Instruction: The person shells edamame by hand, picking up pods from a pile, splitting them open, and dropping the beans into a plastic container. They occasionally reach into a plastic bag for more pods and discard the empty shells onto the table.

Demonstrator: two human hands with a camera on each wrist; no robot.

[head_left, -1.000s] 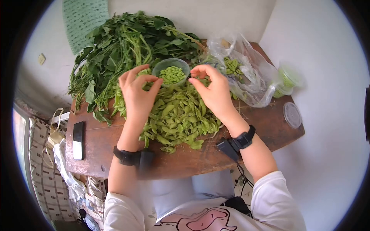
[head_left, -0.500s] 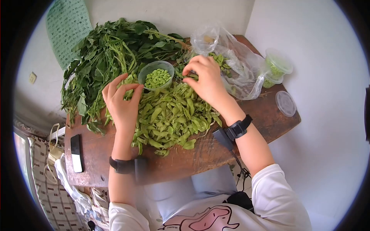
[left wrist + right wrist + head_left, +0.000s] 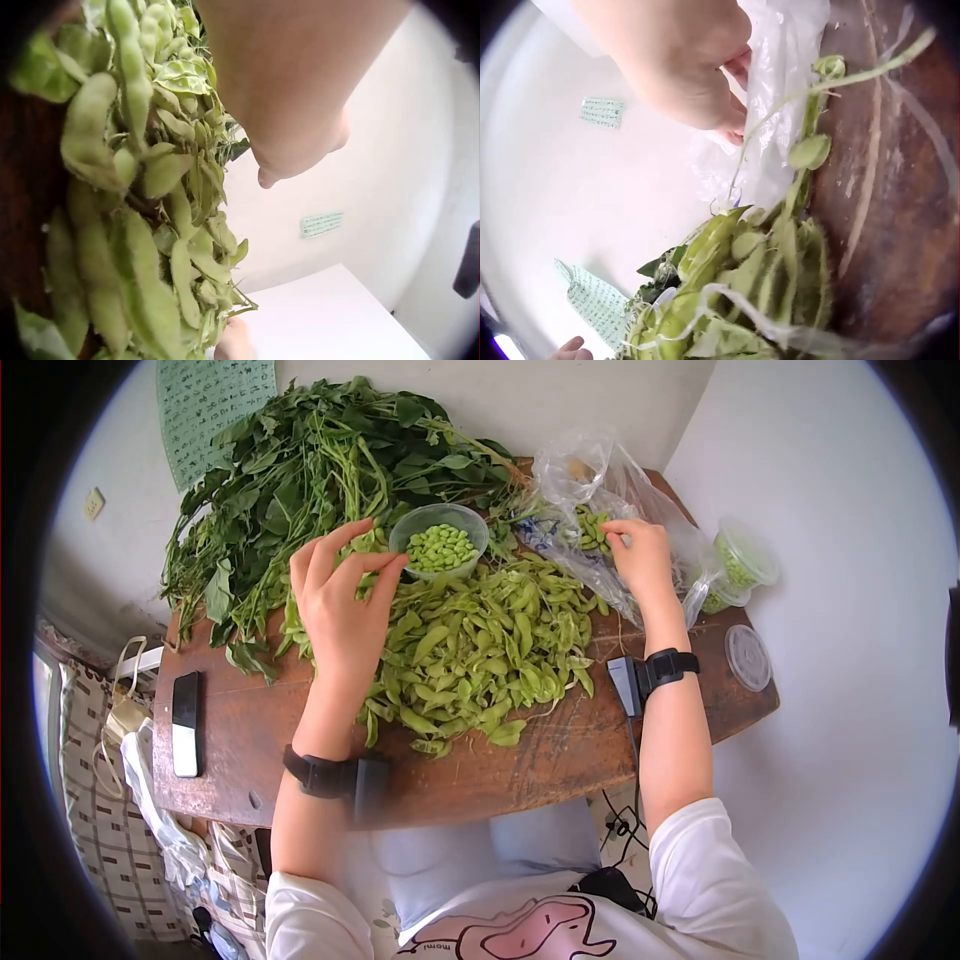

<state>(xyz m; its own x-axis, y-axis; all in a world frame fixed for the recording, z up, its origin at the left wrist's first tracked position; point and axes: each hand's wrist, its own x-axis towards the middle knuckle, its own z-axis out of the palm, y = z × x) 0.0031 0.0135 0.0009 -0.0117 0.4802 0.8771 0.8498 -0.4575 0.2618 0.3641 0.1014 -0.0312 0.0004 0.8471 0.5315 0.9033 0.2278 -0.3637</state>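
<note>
My left hand (image 3: 340, 595) hovers at the left side of a clear plastic bowl (image 3: 410, 563) of shelled green soybeans (image 3: 441, 548). Its thumb and index fingertips come together by the rim, the other fingers loosely bent, nothing showing between them. My right hand (image 3: 645, 558) reaches over a clear plastic bag (image 3: 685, 545) in which several green pods (image 3: 592, 525) lie. Its fingers curl toward the thumb; I cannot tell whether they pinch anything. Below the bowl spreads a wide heap of soybean pods (image 3: 470, 650), seen close in the left wrist view.
Leafy stalks (image 3: 300, 480) fill the back left of the wooden table (image 3: 250, 730). A phone (image 3: 187, 725) lies at the left edge. Lidded tubs of beans (image 3: 743, 560) stand at the right, near a loose clear lid (image 3: 748, 657). The wall rises behind and to the right.
My right hand has moved from beside the bowl to the right, over the plastic bag. My left hand has stayed close to the bowl, with its fingers in nearly the same pose.
</note>
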